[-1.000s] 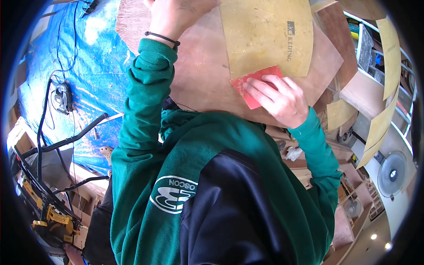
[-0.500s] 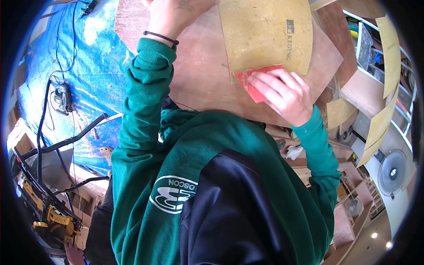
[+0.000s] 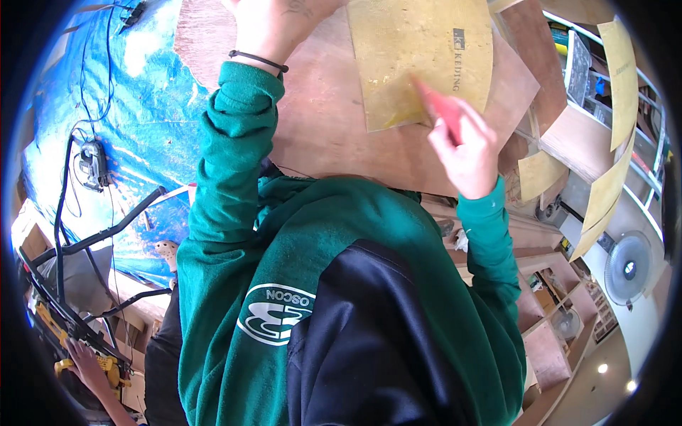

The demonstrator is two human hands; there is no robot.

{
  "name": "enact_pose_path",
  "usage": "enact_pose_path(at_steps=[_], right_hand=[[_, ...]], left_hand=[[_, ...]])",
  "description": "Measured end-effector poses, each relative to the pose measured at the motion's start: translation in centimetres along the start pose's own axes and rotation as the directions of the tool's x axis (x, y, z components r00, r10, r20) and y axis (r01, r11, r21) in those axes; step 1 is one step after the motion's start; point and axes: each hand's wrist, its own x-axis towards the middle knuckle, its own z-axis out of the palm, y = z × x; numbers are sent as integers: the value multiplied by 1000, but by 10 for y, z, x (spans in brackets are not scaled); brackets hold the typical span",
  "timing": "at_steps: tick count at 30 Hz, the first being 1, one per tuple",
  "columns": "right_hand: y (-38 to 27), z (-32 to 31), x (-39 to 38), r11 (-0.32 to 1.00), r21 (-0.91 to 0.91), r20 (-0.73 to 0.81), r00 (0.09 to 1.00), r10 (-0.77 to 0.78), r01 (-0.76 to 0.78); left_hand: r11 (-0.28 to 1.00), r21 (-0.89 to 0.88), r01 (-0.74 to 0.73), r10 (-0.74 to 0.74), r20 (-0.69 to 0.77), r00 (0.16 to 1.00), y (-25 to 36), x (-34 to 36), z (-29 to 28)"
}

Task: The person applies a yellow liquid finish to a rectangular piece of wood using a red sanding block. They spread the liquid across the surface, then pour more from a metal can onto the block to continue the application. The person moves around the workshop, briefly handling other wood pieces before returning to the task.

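Slippage is the worry — left hand (image 3: 273, 21), half out of view so its fingers can't be read, steadies the plywood panel (image 3: 334, 121), while right hand (image 3: 465, 145), fingers pinched on a red sanding pad (image 3: 442, 106), rubs the yellow sheet (image 3: 419, 60) — which could skid.

Person wears a big green hoodie w/ long sleeves. Sleeve cuffs bunch up at both wrists. Front has a dark navy panel down the middle, like a bib or apron. Beside it sits a round white & green logo patch. Left hand (image 3: 273, 21) has a thin black band round the wrist and a small dark mark on its back. Right hand (image 3: 465, 145) wears nothing.
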Motion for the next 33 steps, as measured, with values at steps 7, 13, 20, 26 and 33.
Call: enact_pose_path(at_steps=[7,13,20,26,33], right_hand=[[14,-8,-10,971,-45,-39,972,233,-235],[-19,26,-25,977,-213,2,1000,-20,20],[-17,8,-18,953,25,-99,948,302,-301],[-23,26,-14,957,90,-51,958,282,-277],[-13,26,-24,874,217,-189,859,475,-435]], left_hand=[[1000,27,-5,6,-4,1000,3,1,1],[999,18,-37,37,-18,999,4,0,3],[999,26,-22,23,-25,999,1,-2,0],[999,28,-41,42,-29,999,3,-1,2],[998,44,-49,52,-59,997,4,-2,3]])
